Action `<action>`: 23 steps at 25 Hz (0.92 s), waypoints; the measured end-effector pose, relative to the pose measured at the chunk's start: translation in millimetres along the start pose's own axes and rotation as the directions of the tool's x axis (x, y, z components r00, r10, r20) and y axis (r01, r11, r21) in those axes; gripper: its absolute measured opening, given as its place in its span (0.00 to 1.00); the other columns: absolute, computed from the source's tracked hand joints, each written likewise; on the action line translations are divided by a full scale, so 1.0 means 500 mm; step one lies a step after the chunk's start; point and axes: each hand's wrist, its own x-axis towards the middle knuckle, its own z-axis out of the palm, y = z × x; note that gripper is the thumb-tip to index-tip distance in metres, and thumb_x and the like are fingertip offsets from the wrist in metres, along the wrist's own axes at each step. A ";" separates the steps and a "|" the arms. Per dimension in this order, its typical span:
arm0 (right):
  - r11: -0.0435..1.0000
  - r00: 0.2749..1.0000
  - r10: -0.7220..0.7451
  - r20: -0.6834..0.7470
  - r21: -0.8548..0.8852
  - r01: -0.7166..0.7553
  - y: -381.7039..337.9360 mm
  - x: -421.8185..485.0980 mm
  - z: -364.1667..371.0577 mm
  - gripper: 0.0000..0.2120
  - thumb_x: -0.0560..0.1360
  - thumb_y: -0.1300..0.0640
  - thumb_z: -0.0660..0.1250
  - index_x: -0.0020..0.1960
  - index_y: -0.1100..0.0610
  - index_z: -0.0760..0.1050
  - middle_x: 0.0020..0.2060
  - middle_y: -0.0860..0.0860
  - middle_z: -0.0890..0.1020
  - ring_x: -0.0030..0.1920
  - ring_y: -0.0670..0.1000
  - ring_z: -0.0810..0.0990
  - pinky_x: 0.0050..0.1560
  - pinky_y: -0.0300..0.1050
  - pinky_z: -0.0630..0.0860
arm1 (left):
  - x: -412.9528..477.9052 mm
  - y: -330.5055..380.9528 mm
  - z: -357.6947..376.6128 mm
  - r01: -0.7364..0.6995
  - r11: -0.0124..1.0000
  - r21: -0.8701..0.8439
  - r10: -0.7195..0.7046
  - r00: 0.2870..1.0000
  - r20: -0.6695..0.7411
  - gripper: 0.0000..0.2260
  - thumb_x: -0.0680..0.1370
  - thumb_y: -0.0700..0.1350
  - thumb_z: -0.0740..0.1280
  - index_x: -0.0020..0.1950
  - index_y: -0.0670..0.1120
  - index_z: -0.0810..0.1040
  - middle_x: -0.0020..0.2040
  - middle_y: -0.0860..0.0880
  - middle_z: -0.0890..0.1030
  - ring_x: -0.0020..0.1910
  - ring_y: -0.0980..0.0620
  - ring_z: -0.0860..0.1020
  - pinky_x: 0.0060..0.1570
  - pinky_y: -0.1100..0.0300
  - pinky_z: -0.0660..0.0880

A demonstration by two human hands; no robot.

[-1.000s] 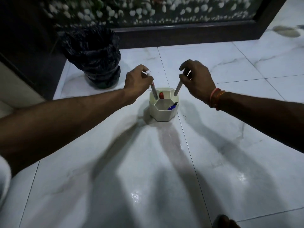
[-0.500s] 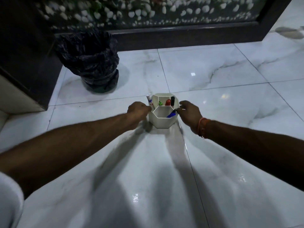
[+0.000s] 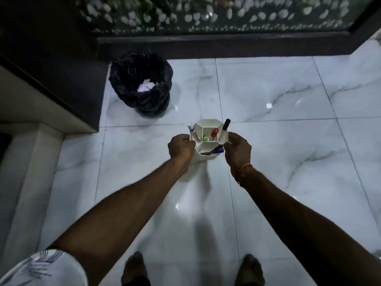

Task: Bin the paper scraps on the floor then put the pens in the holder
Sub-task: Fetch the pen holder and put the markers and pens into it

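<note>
A white hexagonal pen holder [image 3: 208, 156] sits between my two hands, which grip its sides. My left hand [image 3: 181, 146] closes on the left wall and my right hand [image 3: 237, 149] on the right wall. The holder appears lifted off the floor, its shadow falling below it. Inside stand a white marker [image 3: 191, 131], a green-capped pen [image 3: 205, 138], a red marker [image 3: 214, 133] and a black marker [image 3: 225, 125]. A blue pen [image 3: 217, 151] lies slanted in the near compartment. White paper scraps [image 3: 145, 86] lie inside the black-bagged bin [image 3: 127, 79].
The bin stands at the back left beside a dark cabinet [image 3: 51, 58] and a pale step [image 3: 31, 162]. A dark ledge with pebbles [image 3: 206, 19] runs along the back. A small white patch [image 3: 269, 105] shows on the marble floor; scrap or reflection, I cannot tell. My feet [image 3: 134, 269] show at the bottom.
Both hands let go of the markers they held over the holder and dropped to grip its sides. The view has risen, and my feet now show.
</note>
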 end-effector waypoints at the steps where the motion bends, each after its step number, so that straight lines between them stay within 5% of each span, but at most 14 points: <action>1: 1.000 1.000 -0.011 0.014 -0.004 0.011 -0.057 -0.025 -0.027 0.18 0.67 0.64 0.60 0.51 0.54 0.82 0.47 0.51 0.86 0.48 0.53 0.82 0.50 0.42 0.78 | -0.036 0.042 -0.039 0.004 1.000 -0.019 -0.005 1.000 -0.006 0.05 0.62 0.39 0.61 0.33 0.39 0.74 0.29 0.47 0.69 0.31 0.49 0.68 0.33 0.55 0.63; 7: 0.996 0.995 -0.084 0.052 0.009 0.083 -0.454 -0.176 -0.185 0.12 0.72 0.58 0.63 0.52 0.52 0.81 0.45 0.48 0.86 0.44 0.47 0.81 0.47 0.42 0.77 | -0.257 0.339 -0.313 0.016 0.992 -0.123 -0.025 0.997 -0.077 0.02 0.65 0.38 0.62 0.33 0.40 0.72 0.30 0.48 0.67 0.32 0.49 0.63 0.32 0.55 0.60; 12: 0.990 0.988 -0.116 0.103 0.094 0.106 -0.786 -0.305 -0.273 0.15 0.72 0.63 0.63 0.54 0.53 0.82 0.47 0.44 0.85 0.45 0.36 0.81 0.42 0.24 0.73 | -0.403 0.557 -0.566 0.054 0.940 -0.336 -0.106 0.984 -0.141 0.07 0.68 0.43 0.67 0.34 0.55 0.81 0.35 0.53 0.81 0.39 0.48 0.80 0.42 0.56 0.76; 14: 0.991 0.986 -0.109 0.123 0.089 0.098 -0.881 -0.344 -0.282 0.20 0.69 0.66 0.61 0.54 0.52 0.82 0.49 0.44 0.85 0.47 0.37 0.81 0.42 0.23 0.72 | -0.437 0.607 -0.643 0.052 0.923 -0.382 -0.134 0.972 -0.191 0.05 0.71 0.46 0.70 0.43 0.50 0.85 0.39 0.51 0.84 0.44 0.47 0.82 0.42 0.59 0.78; 18: 0.983 0.979 -0.162 0.126 0.107 0.149 -1.070 -0.414 -0.255 0.21 0.67 0.67 0.61 0.53 0.50 0.83 0.48 0.43 0.86 0.46 0.35 0.80 0.41 0.23 0.72 | -0.476 0.689 -0.821 -0.025 0.905 -0.426 -0.106 0.954 -0.281 0.09 0.75 0.51 0.70 0.43 0.46 0.85 0.38 0.49 0.83 0.41 0.47 0.81 0.38 0.59 0.76; 23: 0.958 0.959 -0.254 0.126 0.166 0.232 -1.257 -0.452 -0.171 0.19 0.67 0.65 0.62 0.52 0.52 0.84 0.45 0.43 0.86 0.44 0.36 0.82 0.46 0.28 0.75 | -0.448 0.739 -1.012 -0.096 0.858 -0.505 -0.064 0.955 -0.290 0.12 0.63 0.50 0.72 0.41 0.44 0.84 0.32 0.50 0.82 0.34 0.52 0.78 0.41 0.57 0.77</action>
